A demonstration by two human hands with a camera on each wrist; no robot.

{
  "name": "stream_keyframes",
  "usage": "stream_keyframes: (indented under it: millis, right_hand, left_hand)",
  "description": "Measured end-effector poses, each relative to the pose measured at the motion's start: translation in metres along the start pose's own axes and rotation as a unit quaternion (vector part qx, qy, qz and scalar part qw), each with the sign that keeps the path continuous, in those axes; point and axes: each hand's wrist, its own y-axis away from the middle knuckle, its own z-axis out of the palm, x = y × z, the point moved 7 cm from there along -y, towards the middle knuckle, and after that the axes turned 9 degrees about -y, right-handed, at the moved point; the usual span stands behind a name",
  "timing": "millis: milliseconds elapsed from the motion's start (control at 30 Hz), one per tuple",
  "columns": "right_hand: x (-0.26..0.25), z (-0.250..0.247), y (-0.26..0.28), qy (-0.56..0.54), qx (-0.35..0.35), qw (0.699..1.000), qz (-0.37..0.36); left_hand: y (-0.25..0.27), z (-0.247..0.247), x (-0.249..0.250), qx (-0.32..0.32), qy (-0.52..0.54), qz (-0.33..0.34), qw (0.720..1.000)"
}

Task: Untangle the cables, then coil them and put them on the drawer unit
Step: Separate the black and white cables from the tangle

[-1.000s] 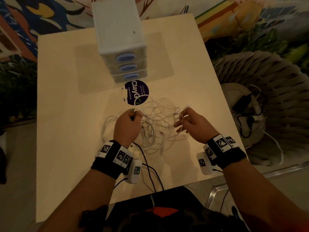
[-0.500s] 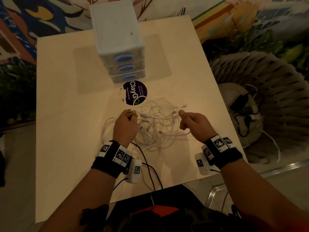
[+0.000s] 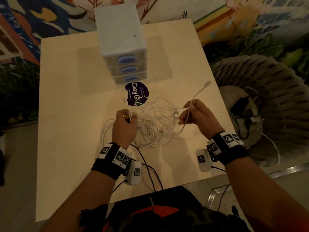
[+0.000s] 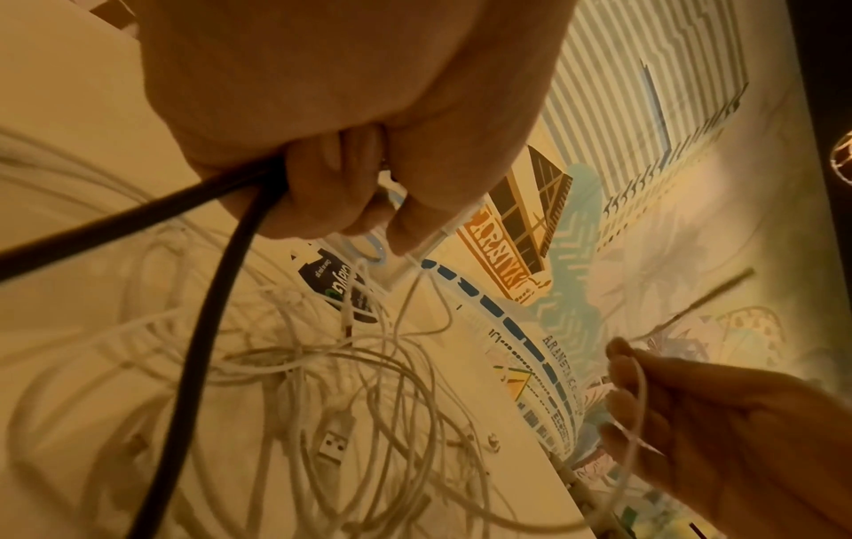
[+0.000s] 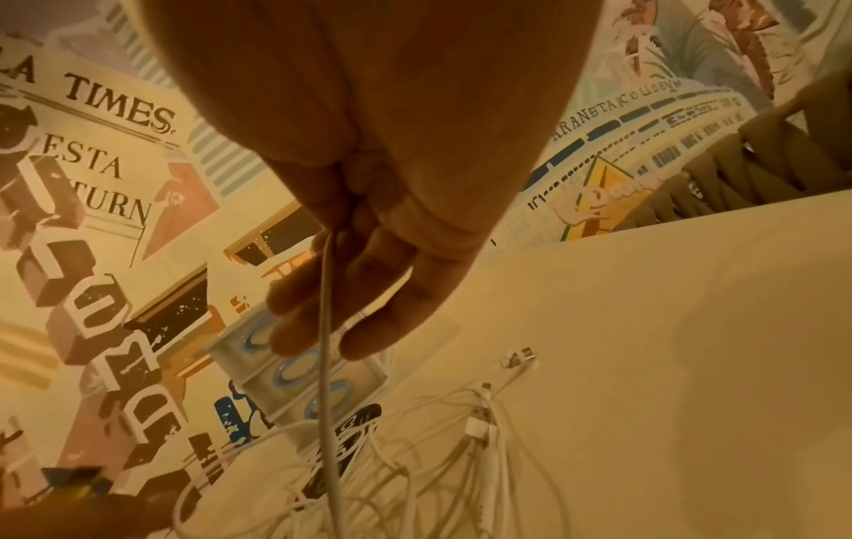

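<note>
A tangle of white cables (image 3: 150,126) lies on the pale table (image 3: 70,114) in front of the white drawer unit (image 3: 120,39) with three blue-handled drawers. My left hand (image 3: 128,117) grips a black cable (image 4: 217,299) with a gold USB plug (image 3: 126,116) at the tangle's left edge, and also pinches a white connector (image 4: 415,251). My right hand (image 3: 185,113) holds one white cable (image 5: 326,328) lifted above the tangle's right side. That cable's free plug end (image 3: 207,84) sticks up and out to the far right. A loose USB plug (image 4: 334,445) lies in the pile.
A round purple sticker (image 3: 137,93) sits between the drawer unit and the tangle. A woven chair (image 3: 270,84) stands right of the table, with a black charger (image 3: 240,104) and cords on its seat. Black wrist-camera wires (image 3: 147,168) trail over the near table edge.
My right hand has pulled a white cable up and to the right, so its plug end now stands clear of the tangle. The left hand has stayed in place with the black cable.
</note>
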Motion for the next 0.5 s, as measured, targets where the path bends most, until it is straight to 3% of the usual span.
stream_keyframes:
  millis: [67,167,367,500]
  right_hand:
    - [0.000,0.003,-0.004,0.017,0.013,1.000,-0.004]
    - [-0.002,0.004,-0.011,0.021,0.045,0.999,0.007]
    - [0.007,-0.012,-0.011,0.044,0.101,0.993,0.040]
    - [0.027,-0.030,-0.002,0.076,0.131,0.987,0.061]
  left_hand:
    - [0.007,0.002,0.003,-0.007,-0.044,0.035,0.998]
    - [0.017,0.015,0.008,-0.070,-0.140,0.070,0.985]
    - [0.024,0.035,0.007,-0.131,-0.203,0.074,0.967]
    - [0.023,0.047,0.004,-0.164,-0.227,0.130,0.951]
